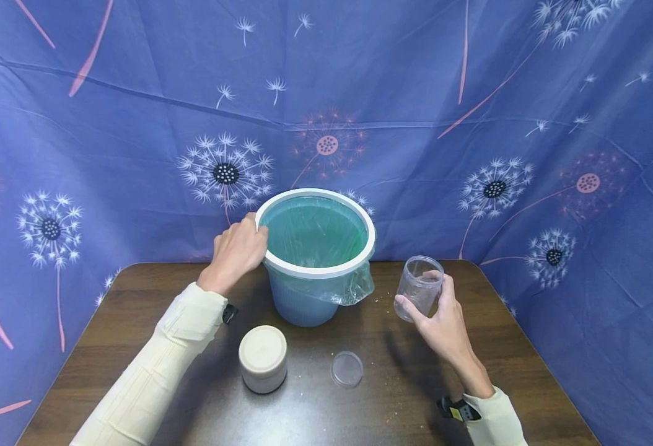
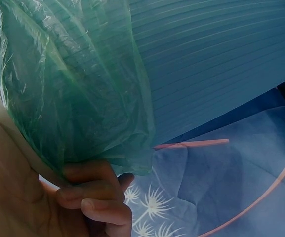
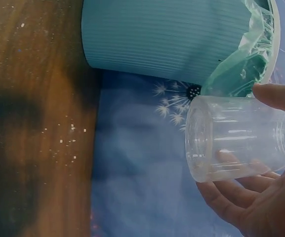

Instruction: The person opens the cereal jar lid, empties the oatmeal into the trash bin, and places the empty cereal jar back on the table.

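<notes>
A blue ribbed trash bin [image 1: 304,303] with a white rim [image 1: 321,272] and a green translucent liner bag [image 1: 315,229] stands at the back of the table. My left hand [image 1: 240,248] grips the rim at its left side; in the left wrist view its curled fingers [image 2: 107,210] lie by the bag's overhanging edge. To the right of the bin, my right hand [image 1: 443,322] holds a clear plastic jar [image 1: 418,288] above the table, thumb on one side and fingers on the other. The jar looks see-through, with its top uncovered and slightly tilted.
A clear round lid [image 1: 347,370] lies on the brown wooden table [image 1: 382,409], left of the right hand. Near the left forearm stands a cream lidded container [image 1: 262,359]. Small white crumbs [image 3: 73,128] dot the wood. A blue dandelion-print cloth [image 1: 137,155] hangs behind.
</notes>
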`<state>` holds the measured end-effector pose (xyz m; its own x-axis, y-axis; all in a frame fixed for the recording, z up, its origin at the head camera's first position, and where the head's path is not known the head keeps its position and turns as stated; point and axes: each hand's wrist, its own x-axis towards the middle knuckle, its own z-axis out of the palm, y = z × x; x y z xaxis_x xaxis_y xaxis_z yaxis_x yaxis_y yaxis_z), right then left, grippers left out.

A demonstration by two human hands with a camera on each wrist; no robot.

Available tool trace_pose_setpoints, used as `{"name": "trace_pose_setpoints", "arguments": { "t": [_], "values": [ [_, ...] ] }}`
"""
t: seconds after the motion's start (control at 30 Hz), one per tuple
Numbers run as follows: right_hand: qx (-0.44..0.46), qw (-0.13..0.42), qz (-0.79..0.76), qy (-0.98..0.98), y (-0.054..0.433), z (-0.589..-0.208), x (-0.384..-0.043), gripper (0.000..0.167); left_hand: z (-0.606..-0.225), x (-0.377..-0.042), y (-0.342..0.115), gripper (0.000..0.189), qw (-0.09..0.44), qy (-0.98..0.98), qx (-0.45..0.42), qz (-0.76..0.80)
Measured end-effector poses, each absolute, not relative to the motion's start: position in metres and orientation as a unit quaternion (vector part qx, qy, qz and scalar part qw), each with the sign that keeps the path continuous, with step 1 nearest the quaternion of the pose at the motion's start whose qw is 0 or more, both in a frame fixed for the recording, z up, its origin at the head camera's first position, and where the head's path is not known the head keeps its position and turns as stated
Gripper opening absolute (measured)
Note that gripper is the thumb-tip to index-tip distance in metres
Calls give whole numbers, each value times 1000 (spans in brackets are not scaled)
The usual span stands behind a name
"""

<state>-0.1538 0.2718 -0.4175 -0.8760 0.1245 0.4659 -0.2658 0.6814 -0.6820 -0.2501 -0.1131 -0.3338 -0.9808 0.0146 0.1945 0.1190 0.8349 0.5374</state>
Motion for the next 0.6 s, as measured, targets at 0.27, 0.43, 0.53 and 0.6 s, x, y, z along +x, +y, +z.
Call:
{"name": "trace_pose_setpoints", "arguments": {
  "t": [0.27, 0.43, 0.53, 0.6],
  "values": [
    [46, 251, 393, -884, 272, -429, -152, 72, -334, -250, -113, 49, 92, -953, -32, -286],
    [43, 245, 396, -884, 273, -434, -152, 73, -333, -250, -113, 48, 90, -954, -33, -284],
    [41, 239, 398, -884, 274, -437, -152, 74, -333, -250, -113, 48, 89, -954, -34, -284],
    [41, 234, 399, -886, 275, -439, -152, 74, -333, -250, -113, 48, 89, -954, -33, -285]
  ]
}}
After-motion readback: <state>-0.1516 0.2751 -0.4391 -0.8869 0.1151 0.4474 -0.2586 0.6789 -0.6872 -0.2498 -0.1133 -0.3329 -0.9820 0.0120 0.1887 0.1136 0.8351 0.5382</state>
